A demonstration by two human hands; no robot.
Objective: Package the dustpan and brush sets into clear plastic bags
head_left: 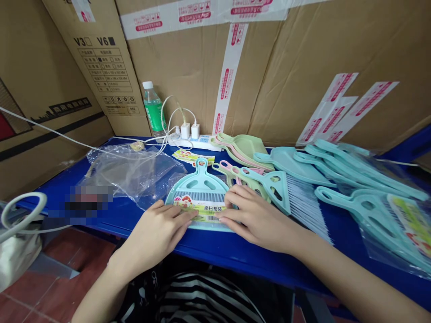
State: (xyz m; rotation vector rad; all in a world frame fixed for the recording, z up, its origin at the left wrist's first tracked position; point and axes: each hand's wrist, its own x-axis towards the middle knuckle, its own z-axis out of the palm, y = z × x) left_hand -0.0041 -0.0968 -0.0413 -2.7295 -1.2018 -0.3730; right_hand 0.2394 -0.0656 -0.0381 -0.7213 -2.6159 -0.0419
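A light blue dustpan [201,172] lies on the blue table in front of me, handle pointing away. A brush with grey-blue bristles [205,197] rests in it, and clear plastic shows around its edges. Across the bristles is a yellow-green label card [202,214] with red mushrooms and Chinese print. My left hand [164,224] is closed at the card's left end, index finger lying along it. From the other side my right hand [251,214] pinches near the card's right end. Both thumbs are partly hidden. Whether the card lies over or under the plastic, I cannot tell.
Loose clear bags [128,170] lie left. Behind are spare label cards [193,157], a power strip [202,141] with chargers and cables, and a bottle [154,110]. Loose brushes [269,184], stacked dustpans [249,146] and a bagged set [380,215] lie right. Cardboard [188,58] walls the back.
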